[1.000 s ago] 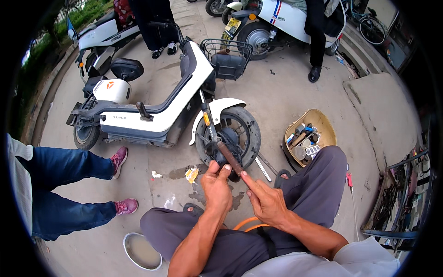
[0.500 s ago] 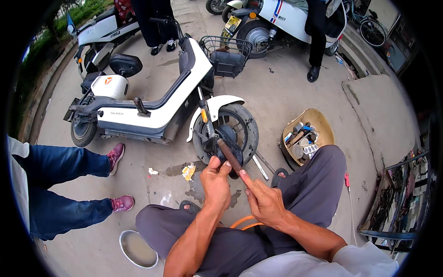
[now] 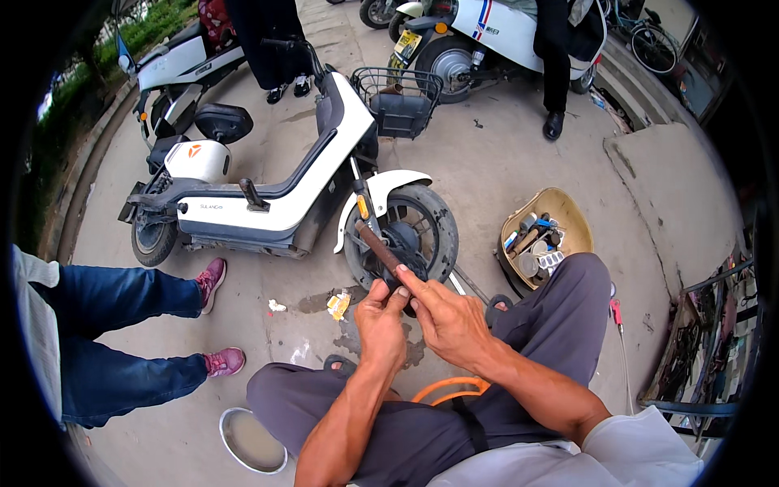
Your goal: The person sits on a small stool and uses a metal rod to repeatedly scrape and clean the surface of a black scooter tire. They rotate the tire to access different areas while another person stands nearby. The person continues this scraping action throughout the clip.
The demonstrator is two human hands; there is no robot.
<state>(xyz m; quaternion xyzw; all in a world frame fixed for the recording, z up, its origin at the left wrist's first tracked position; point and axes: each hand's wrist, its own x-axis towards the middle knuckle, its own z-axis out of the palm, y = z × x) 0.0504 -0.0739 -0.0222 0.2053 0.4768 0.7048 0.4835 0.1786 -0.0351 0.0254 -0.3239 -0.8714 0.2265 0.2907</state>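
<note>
Just in front of the scooter's front wheel (image 3: 426, 235), my two hands meet over a dark, bunched piece of rubber that looks like an inner tube (image 3: 412, 261). My left hand (image 3: 381, 329) is closed in a pinch on the rubber, thumb and fingers together. In my right hand (image 3: 451, 329) is a long rusty-brown file (image 3: 376, 245), the index finger stretched along it and its far end pointing up and left. My fingers hide the file's near end and most of the rubber where they touch.
The white scooter (image 3: 300, 203) stands ahead on the pavement. A tub of tools (image 3: 583, 219) is beside my right knee, a metal basin of cloudy water (image 3: 253, 442) by my left. An orange ring (image 3: 450, 385) lies below my hands. A person in jeans (image 3: 130, 296) is at left.
The file's far end has swung up and left, and my right hand has shifted slightly left and up along it. My left hand stays pinched in nearly the same place.
</note>
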